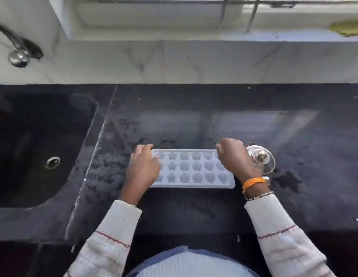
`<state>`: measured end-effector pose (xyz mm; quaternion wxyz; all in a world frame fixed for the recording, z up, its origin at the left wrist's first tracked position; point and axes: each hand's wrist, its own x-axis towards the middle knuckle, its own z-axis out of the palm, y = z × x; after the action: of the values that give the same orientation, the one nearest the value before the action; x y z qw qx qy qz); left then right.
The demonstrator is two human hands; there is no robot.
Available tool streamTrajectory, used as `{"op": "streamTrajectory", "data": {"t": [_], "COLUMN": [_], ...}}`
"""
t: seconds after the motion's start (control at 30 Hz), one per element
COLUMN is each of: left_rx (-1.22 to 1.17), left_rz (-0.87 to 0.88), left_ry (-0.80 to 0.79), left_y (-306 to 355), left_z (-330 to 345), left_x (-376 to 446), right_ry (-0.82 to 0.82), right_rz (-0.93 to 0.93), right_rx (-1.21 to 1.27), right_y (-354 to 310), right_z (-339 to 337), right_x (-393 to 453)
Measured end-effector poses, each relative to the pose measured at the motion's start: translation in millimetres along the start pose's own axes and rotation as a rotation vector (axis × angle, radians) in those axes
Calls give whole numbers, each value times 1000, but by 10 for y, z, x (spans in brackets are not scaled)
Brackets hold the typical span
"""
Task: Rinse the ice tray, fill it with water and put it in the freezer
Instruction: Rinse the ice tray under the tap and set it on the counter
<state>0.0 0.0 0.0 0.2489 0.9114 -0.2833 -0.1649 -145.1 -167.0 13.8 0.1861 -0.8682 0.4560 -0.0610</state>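
From my remote view, both sleeves at the lower frame are ribbed cream knit, each crossed by a thin red-and-dark stitched stripe. My right wrist, right of centre, wears an orange thread band and a beaded bracelet. Bottom centre shows a pale ribbed garment edged blue.

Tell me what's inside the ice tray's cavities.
The ice tray on the dark counter shows star, flower and heart cavities; whether they hold water cannot be told. The left hand and right hand cover its end cavities.
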Motion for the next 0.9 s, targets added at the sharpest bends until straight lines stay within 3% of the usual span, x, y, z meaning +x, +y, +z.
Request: {"op": "streamTrajectory", "data": {"t": [0.2,0.37,0.47,0.53,0.6,0.7,0.9], "left_rx": [38,-4,-340,-754,-966,-1121,-1312], "left_rz": [-202,-221,-327,-452,-505,-509,-436], "left_ry": [-40,7,-12,-35,0,80,281], "left_y": [-303,-364,-356,-340,-356,-445,-810], "left_z": [167,203,215,195,120,-52,-448], "left_x": [-163,-188,-194,-202,-208,-225,-341], "right_ry": [-93,-73,-69,-73,-40,-38,-299], "right_rz": [33,2,-13,-52,-110,-130,32], "right_rx": [-147,-145,-65,58,222,470,1042], "right_y": [111,171,184,191,166,75,-381], "right_z": [233,318,326,330,333,346,449], "right_x": [-156,-199,-224,-244,-260,-239,-188]}}
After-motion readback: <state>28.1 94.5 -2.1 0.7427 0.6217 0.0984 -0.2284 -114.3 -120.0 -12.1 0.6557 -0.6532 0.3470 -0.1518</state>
